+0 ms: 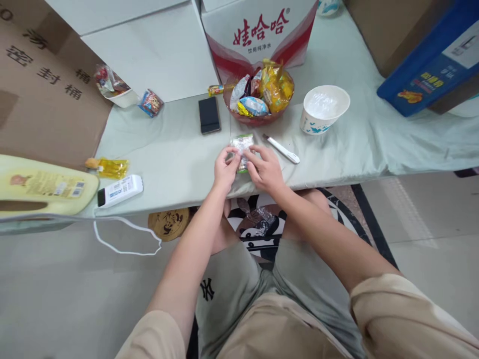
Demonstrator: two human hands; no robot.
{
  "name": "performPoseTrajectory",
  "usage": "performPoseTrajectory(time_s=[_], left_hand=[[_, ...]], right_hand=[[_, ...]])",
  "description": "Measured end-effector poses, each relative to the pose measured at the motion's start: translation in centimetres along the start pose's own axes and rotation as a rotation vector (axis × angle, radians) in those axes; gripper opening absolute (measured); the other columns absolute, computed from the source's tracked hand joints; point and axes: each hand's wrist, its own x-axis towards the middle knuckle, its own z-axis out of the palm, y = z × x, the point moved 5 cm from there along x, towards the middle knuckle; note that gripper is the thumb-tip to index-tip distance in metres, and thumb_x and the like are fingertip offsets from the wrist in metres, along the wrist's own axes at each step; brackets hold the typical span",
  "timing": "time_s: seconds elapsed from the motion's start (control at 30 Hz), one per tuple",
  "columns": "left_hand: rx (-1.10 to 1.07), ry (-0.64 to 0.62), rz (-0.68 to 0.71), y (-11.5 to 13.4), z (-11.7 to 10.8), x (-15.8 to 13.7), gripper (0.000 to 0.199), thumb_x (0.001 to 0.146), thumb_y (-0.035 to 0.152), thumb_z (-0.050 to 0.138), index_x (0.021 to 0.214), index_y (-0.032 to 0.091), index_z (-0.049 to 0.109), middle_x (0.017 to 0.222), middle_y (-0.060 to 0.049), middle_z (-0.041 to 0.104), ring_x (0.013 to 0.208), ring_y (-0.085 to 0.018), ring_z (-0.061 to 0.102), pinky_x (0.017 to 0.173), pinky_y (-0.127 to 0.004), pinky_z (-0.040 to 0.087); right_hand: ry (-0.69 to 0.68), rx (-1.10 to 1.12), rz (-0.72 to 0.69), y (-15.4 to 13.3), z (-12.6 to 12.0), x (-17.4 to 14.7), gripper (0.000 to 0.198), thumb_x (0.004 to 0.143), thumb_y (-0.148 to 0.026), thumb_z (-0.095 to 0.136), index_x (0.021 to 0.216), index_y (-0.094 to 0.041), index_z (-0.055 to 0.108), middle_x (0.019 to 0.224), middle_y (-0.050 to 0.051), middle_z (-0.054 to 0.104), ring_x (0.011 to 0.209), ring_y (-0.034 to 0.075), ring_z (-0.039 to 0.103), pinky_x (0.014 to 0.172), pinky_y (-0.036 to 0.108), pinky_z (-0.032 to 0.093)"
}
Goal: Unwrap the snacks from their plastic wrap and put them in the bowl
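Note:
A small clear plastic packet [243, 142] with green edges lies at the front of the cloth-covered table, between my hands. My left hand [225, 172] pinches its left side with thumb and forefinger. From the right, my right hand [267, 170] holds the packet too, its fingers curled over the surface. What is inside the packet is too small to make out. Just right of my right hand lies a white-handled utility knife [282, 149]. A black phone [209, 115] rests behind my left hand.
Behind stands a reddish bowl [258, 118] of wrapped snacks, with a paper cup [316, 122] to its right. White boxes [149, 55] line the back. At left are a yellow jug [48, 187] and a white device [121, 190] with a cord. A blue box [430, 70] stands right.

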Motion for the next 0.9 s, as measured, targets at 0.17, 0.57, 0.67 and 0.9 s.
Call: performPoseTrajectory(time_s=[0.17,0.57,0.67,0.9], left_hand=[[-0.288,0.039,-0.085,0.0,-0.4,0.3,0.048,0.065,0.056,0.089,0.078,0.020,0.060,0.069,0.005,0.051,0.054,-0.005,0.045,0.048,-0.016,0.037],[-0.242,0.033,-0.024,-0.5,-0.5,0.3,0.064,0.062,0.041,0.095,0.100,0.027,0.046,0.101,0.002,0.059,0.073,-0.008,0.059,0.064,-0.020,0.049],[-0.190,0.033,-0.024,-1.0,-0.7,0.4,0.080,0.061,0.046,0.096,0.121,0.033,0.044,0.113,-0.002,0.062,0.083,-0.013,0.064,0.076,-0.027,0.055],[-0.100,0.000,0.023,-1.8,-0.8,1.0,0.084,0.059,0.063,0.091,0.126,0.028,0.055,0.141,-0.012,0.058,0.118,-0.028,0.065,0.099,-0.039,0.055]], right_hand=[[-0.114,-0.119,-0.059,-0.8,0.7,-0.2,0.044,0.102,-0.028,0.043,0.140,-0.023,0.064,0.147,0.011,0.059,0.129,0.030,0.056,0.102,0.047,0.046],[-0.011,-0.319,0.288,5.2,-5.8,0.2,0.042,0.092,-0.027,0.054,0.130,-0.012,0.063,0.127,0.022,0.064,0.117,0.037,0.057,0.099,0.053,0.046],[-0.205,-0.437,0.352,7.5,-6.9,0.8,0.031,0.094,-0.028,0.052,0.112,-0.012,0.071,0.118,0.023,0.068,0.111,0.039,0.059,0.091,0.051,0.047],[-0.265,-0.207,0.455,6.3,-8.3,0.7,0.036,0.103,-0.037,0.039,0.092,-0.018,0.068,0.081,0.012,0.071,0.072,0.024,0.063,0.073,0.038,0.046]])
